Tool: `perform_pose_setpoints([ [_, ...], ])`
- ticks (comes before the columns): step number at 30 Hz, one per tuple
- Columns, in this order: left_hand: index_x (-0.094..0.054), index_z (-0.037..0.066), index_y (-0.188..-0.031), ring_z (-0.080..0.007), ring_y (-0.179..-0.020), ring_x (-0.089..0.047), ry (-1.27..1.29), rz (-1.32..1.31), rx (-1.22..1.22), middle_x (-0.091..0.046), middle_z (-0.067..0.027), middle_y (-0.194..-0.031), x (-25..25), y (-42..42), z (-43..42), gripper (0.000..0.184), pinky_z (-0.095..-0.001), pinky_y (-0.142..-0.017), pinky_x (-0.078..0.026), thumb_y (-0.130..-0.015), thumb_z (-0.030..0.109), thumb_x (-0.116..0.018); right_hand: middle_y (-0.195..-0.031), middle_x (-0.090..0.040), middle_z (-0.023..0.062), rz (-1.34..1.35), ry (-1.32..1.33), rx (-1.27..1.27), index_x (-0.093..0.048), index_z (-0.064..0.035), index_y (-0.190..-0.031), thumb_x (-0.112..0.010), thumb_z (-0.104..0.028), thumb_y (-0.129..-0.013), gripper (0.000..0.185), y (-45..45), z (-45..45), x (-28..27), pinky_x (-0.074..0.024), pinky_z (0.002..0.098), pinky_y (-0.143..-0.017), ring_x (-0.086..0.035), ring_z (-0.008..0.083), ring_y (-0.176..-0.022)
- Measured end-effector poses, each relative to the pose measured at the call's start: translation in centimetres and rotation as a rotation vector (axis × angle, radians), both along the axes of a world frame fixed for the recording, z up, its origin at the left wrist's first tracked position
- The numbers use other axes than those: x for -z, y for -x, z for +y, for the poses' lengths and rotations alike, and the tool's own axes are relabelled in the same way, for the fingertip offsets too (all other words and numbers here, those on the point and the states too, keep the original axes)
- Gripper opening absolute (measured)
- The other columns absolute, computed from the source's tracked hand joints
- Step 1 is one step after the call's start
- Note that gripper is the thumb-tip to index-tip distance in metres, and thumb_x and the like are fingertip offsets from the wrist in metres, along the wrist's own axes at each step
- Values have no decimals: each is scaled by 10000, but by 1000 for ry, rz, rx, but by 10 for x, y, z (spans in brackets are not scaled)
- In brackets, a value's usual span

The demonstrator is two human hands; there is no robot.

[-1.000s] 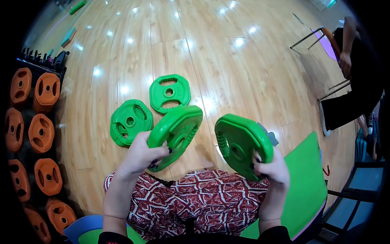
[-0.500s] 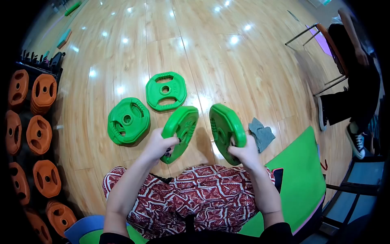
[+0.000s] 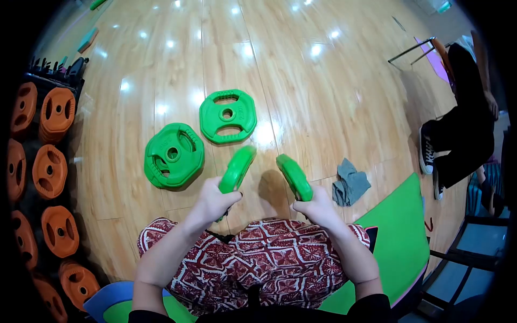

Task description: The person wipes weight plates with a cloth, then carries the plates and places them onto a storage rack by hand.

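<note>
Each of my hands grips a green weight plate by its handle opening. My left hand (image 3: 214, 202) is closed around the left plate (image 3: 237, 168), which stands nearly edge-on to me. In the same way my right hand (image 3: 318, 207) is wrapped round the right plate (image 3: 295, 176), also seen edge-on. A gap of floor separates the two held plates. Beyond my left hand, a green weight plate (image 3: 186, 161) lies flat on the floor, seemingly stacked. Touching distance from it, another green plate (image 3: 246, 116) lies flat. Right of my right hand is a crumpled grey cloth (image 3: 351, 184).
Orange weight plates (image 3: 60, 231) hang in a rack along the left. A green mat (image 3: 398, 226) extends at the right, beside my patterned trousers (image 3: 269, 264). At the upper right, a person in black trousers (image 3: 463, 134) is by a chair (image 3: 442, 56).
Both held plates have turned from showing their broad faces to nearly edge-on. The person at the right has shifted their legs and feet.
</note>
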State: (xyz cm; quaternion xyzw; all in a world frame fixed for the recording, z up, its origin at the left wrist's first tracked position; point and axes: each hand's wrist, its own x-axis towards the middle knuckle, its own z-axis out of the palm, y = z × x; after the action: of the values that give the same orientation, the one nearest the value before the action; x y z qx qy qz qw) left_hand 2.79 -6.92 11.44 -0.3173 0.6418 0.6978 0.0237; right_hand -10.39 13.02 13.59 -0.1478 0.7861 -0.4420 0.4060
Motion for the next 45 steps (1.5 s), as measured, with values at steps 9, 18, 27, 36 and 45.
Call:
perform_pose_setpoints([
  [9,-503,29,-666,-45,-535,-419,212,210,-14,-474,26,-579,-28,-27,-5,104,-214,-486,-353,-659,59,-603,-567,-466,-2,333,297,112,-467,-30,-651,-598,0,-566,159,-3,42,-20,-361,222,-474,-432,65,-509],
  [18,-506,21,-679,-48,-493,-414,-52,-25,-75,-468,21,-557,-12,-5,1,115,-219,-450,-333,-694,81,-603,-587,-435,-6,-27,227,303,-448,-32,-684,-557,40,-601,155,5,23,-8,-350,230,-443,-441,88,-509],
  [27,-519,25,-694,-41,-472,-409,3,19,-6,-463,34,-553,-3,-4,10,135,-211,-431,-320,-701,114,-620,-603,-452,-9,-144,201,233,-472,-36,-700,-577,15,-623,140,-2,25,-4,-366,225,-465,-446,70,-519],
  [36,-496,45,-719,-50,-431,-406,-143,59,-226,-462,24,-541,-10,2,-10,103,-205,-400,-303,-729,94,-586,-565,-466,5,-66,308,558,-473,-30,-685,-546,14,-656,91,16,8,8,-353,223,-430,-450,88,-465],
  [45,-464,86,-697,-41,-407,-371,-530,50,-181,-399,46,-511,-10,8,-6,145,-193,-377,-274,-766,122,-586,-601,-435,9,-362,348,394,-440,-43,-706,-533,46,-651,140,2,-1,8,-317,227,-385,-406,92,-421],
])
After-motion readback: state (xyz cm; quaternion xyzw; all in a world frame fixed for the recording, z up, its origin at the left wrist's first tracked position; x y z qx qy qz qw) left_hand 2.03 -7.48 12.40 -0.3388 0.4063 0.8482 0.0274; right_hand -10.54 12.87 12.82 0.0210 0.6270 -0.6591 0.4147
